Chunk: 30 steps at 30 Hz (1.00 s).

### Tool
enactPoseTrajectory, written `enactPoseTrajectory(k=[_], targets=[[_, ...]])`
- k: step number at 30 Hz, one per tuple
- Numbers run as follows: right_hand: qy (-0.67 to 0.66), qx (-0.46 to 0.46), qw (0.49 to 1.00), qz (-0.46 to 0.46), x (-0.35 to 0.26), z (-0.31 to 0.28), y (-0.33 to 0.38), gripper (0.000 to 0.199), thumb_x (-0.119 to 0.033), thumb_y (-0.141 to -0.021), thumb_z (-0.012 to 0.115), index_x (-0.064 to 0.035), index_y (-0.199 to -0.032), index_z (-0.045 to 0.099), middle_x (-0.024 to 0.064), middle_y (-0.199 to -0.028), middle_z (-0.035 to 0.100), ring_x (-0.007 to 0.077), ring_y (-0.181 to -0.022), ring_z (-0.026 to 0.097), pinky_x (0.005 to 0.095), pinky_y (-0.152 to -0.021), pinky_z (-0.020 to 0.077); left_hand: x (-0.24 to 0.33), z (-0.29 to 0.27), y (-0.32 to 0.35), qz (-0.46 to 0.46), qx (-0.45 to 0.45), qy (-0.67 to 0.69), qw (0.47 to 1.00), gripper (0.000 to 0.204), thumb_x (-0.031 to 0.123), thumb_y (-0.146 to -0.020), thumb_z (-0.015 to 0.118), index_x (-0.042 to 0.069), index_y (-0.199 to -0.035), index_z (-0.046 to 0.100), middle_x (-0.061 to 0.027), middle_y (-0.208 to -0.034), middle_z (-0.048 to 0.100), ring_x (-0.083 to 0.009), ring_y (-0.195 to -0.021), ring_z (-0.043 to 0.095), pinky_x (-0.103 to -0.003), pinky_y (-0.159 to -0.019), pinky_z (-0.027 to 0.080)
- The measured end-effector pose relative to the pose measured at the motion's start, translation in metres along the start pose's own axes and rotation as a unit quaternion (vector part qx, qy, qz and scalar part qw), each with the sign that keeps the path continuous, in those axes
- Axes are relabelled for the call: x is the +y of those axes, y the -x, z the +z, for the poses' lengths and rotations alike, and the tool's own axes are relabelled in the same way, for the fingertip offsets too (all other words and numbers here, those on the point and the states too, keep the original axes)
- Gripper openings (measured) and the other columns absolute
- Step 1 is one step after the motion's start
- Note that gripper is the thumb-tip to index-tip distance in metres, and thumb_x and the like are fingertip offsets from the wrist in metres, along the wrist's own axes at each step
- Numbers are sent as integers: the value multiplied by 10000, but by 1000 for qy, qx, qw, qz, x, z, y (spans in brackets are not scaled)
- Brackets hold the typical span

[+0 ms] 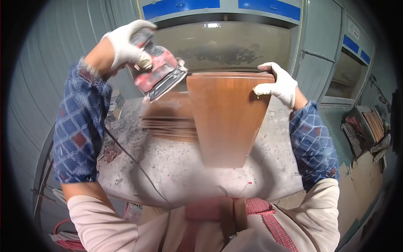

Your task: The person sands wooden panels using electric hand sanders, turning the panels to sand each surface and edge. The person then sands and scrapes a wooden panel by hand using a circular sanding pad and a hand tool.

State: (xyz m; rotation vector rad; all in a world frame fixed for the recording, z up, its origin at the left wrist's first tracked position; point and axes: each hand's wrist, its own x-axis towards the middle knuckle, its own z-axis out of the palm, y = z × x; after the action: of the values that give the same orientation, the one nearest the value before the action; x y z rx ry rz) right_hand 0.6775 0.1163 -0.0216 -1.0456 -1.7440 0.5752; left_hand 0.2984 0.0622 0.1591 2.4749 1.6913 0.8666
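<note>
My left hand (pixel 130 48), in a white glove, is closed around a red and grey electric sander (pixel 157 69), lifted above the table at the left. The sander's flat pad tilts toward the boards and stays apart from them. With my right hand (pixel 279 86), also gloved, I grip the upper right corner of a brown varnished wooden board (pixel 228 117). It stands on end on the table, and at least one more board edge shows behind its top. Left of it lies a stack of several similar brown boards (pixel 170 117), partly hidden behind the upright one.
The pale, dusty table (pixel 168 168) reaches close to my body. A dark cord (pixel 132 155) crosses its left side, near a crumpled brown scrap (pixel 111 152). Behind stands a booth with a stained panel (pixel 226 46). A bin of wood pieces (pixel 365 126) is at the far right.
</note>
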Motion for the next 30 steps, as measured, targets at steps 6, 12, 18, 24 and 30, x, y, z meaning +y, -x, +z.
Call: enactPoseTrajectory(k=[6, 12, 18, 24, 30], targets=[[-207, 31, 978, -5, 17, 38, 1, 641, -245, -771, 877, -12, -1264, 539, 86, -1158, 660, 154, -1065, 617, 333, -948, 518, 21, 16, -95, -28, -137, -133, 981, 868, 84, -478, 895, 177, -1290, 602, -72, -1014, 657, -210, -853, 628, -345, -720, 557], [-188, 35, 981, -13, 23, 42, -3, 616, -265, -757, 883, -2, -1222, 575, 89, -1156, 660, 152, -1069, 609, 337, -944, 517, 67, 51, -123, 4, -170, -138, 976, 814, 66, -486, 896, 187, -1242, 618, -55, -977, 628, -189, -789, 612, -337, -641, 537], [-206, 7, 978, -23, 20, 39, -2, 639, -229, -759, 878, -5, -1276, 575, 93, -1168, 673, 157, -1058, 617, 329, -930, 520, 135, 103, -151, 199, -177, -175, 948, 819, 87, -573, 928, 160, -1316, 594, -99, -1053, 673, -231, -853, 649, -358, -633, 555], [-230, 10, 971, -65, 22, 40, -8, 771, -150, -729, 909, -9, -1362, 491, 65, -1211, 648, 153, -1101, 617, 337, -957, 527, 142, 116, -167, 132, -218, -40, 966, 811, 93, -590, 919, 144, -1327, 586, -79, -986, 684, -193, -714, 627, -336, -538, 518], [-167, 63, 984, -13, 26, 42, -6, 683, -162, -731, 908, -25, -1279, 525, 60, -1153, 660, 136, -1044, 627, 326, -925, 534, 76, 55, -149, 27, -219, -141, 965, 744, 35, -577, 889, 121, -1255, 595, -28, -1012, 661, -133, -879, 600, -284, -715, 548]])
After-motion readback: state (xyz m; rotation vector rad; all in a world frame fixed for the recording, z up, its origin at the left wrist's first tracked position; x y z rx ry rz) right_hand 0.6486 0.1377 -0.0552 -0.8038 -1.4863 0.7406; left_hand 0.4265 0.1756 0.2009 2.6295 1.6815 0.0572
